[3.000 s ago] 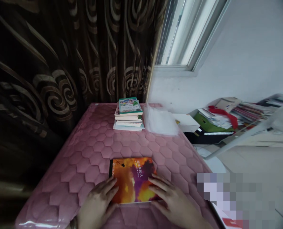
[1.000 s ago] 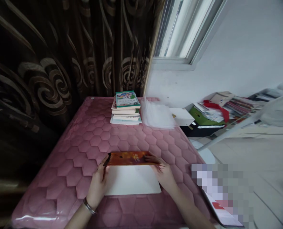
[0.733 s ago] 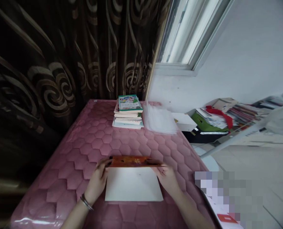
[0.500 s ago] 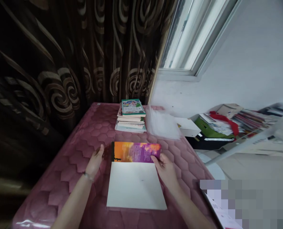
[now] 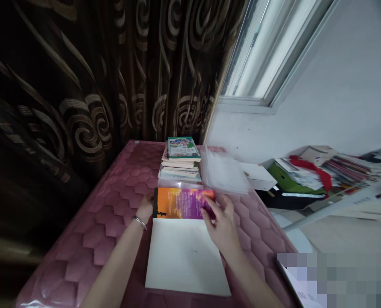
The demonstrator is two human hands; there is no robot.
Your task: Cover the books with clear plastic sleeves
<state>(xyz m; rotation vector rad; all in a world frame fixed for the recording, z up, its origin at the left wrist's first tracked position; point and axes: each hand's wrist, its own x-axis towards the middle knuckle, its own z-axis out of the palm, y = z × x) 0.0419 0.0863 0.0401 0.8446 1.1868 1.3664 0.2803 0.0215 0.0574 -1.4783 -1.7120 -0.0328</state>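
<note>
A book lies open on the pink quilted table (image 5: 113, 214), with its white first page (image 5: 186, 256) facing up. Its orange and purple cover (image 5: 180, 203) is raised at the far edge of the page. My left hand (image 5: 145, 208), a bracelet on the wrist, grips the cover's left edge, and its fingers are partly hidden behind it. At the cover's right edge is my right hand (image 5: 221, 220), thumb on the printed side and fingers reaching past the edge.
A stack of books (image 5: 180, 160) with a green-edged one on top stands at the table's far end, next to clear plastic sleeves (image 5: 224, 173). A dark patterned curtain (image 5: 97, 85) hangs behind. To the right, a white box (image 5: 257, 175) and piled papers (image 5: 309, 169) lie below the window.
The closed book has been opened. The cover swung up and away from me, baring the white page, and both hands went from resting on the cover to its far side edges.
</note>
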